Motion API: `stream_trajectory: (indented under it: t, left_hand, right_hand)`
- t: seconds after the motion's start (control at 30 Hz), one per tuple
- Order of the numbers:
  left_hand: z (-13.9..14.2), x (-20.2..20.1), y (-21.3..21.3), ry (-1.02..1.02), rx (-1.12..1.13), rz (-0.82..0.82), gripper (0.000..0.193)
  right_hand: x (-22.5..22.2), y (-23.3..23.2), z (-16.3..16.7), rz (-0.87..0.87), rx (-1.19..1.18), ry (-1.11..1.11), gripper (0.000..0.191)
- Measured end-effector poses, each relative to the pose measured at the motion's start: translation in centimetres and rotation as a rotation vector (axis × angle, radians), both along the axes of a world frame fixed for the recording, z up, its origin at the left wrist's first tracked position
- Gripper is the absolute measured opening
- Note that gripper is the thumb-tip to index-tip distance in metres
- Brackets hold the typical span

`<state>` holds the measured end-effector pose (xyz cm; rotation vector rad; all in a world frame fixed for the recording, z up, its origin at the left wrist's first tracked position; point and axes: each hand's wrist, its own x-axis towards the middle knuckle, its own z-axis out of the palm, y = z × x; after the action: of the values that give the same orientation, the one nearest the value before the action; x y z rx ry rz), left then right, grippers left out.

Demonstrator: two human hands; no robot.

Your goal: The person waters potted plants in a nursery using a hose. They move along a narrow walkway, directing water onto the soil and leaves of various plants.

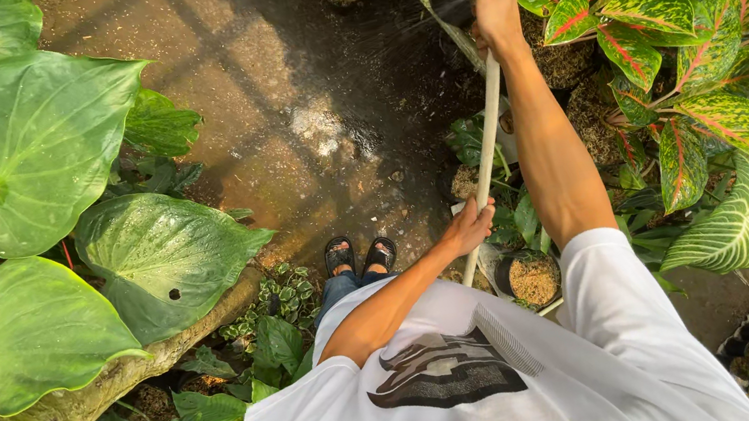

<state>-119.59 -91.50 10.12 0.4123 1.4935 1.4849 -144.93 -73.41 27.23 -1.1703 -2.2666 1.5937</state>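
Both hands — left hand [471, 227], right hand [497, 15] — grip a pale hose [488, 146] over a wet path [279, 125] between potted plants [680, 37].

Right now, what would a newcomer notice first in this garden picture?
Probably the pale hose running up the middle right: the right hand grips its top, where water sprays out, and the left hand holds it lower. Next, red-veined leaves at right and huge green leaves at left, flanking the wet path.

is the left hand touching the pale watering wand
Touching. The head view shows the left hand wrapped around the pale watering wand low on its shaft.
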Motion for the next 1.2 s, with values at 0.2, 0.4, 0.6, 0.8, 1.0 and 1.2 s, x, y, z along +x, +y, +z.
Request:
stream_trajectory:
  t: [0.2,0.4,0.6,0.8,1.0,1.2]
  left_hand:
    - [-0.7,-0.2,-1.7,-0.035,0.061,0.063,0.042]
    - [-0.1,-1.7,-4.3,-0.015,0.062,0.169,0.038]
    - [0.2,-4.3,-5.6,0.029,0.068,0.271,0.037]
    - [0.0,-6.1,-6.3,0.085,0.036,0.338,0.034]
    - [-0.2,-6.0,-6.9,0.106,0.057,0.327,0.034]
    - [-0.2,-3.0,-6.5,0.024,0.025,0.195,0.037]
  right_hand:
    - [-1.3,-4.8,0.2,0.056,-0.011,-0.083,0.051]
    - [-3.6,-10.0,0.9,0.226,0.049,0.058,0.057]
    - [-6.4,-13.8,2.5,0.264,0.106,0.075,0.064]
    - [-7.6,-16.4,4.2,0.368,0.097,0.196,0.056]
    - [-7.3,-16.6,4.0,0.338,0.115,0.164,0.058]
    - [-4.6,-12.7,2.1,0.162,0.098,-0.006,0.067]
